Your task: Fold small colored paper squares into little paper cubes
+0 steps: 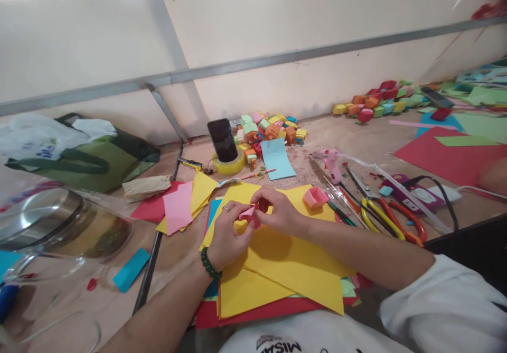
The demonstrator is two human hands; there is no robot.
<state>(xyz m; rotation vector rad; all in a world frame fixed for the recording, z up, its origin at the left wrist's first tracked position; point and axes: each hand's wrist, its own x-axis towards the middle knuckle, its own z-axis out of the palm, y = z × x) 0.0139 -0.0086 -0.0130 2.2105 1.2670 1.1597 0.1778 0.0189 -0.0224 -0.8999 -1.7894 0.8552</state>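
Both hands meet over a stack of yellow paper sheets (285, 268), pinching a small folded pink paper piece (248, 213) between them. My left hand (231, 234), with a ring and a green bead bracelet at the wrist, grips its left side. Thumb and fingers of my right hand (279, 213) close on its right side, partly hiding it. A small open pink paper box (316, 197) sits on the yellow sheets, just right of my right hand.
Behind stand a phone (223, 139) on a tape roll (229, 164) and a heap of paper boxes (273, 131). At right lie a pink glue gun (330, 163), yellow-handled scissors (380, 215) and a purple power strip (423, 194). A glass teapot (99, 231) stands left.
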